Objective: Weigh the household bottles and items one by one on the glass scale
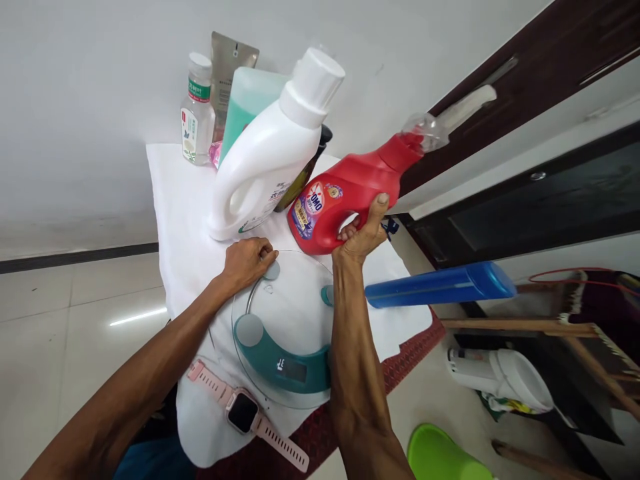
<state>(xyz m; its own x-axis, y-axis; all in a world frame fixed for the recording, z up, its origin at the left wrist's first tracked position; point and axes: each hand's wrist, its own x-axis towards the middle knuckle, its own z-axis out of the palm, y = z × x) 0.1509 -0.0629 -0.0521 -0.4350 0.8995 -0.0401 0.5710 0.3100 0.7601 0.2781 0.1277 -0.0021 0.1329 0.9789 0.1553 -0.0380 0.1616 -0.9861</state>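
My right hand (365, 230) is wrapped round the handle of a red laundry detergent bottle (370, 170), tilted with its clear cap up to the right. The bottle's base is over the far edge of a glass bathroom scale (295, 320); whether it touches is unclear. With its fingers curled, my left hand (249, 259) grips the scale's far left edge, thumb by a round grey pad. A lit display shows on the scale's teal band, partly hidden by my right forearm. Just beyond my left hand stands a white detergent bottle (273, 160) with a white cap.
A pink smartwatch (243, 410) lies near the front of the white cloth (175, 200). Behind stand a clear bottle (197, 120), a green liquid container (255, 93) and a grey pouch (231, 57). A blue bottle (440, 283) lies right; a green bucket (443, 457) is below.
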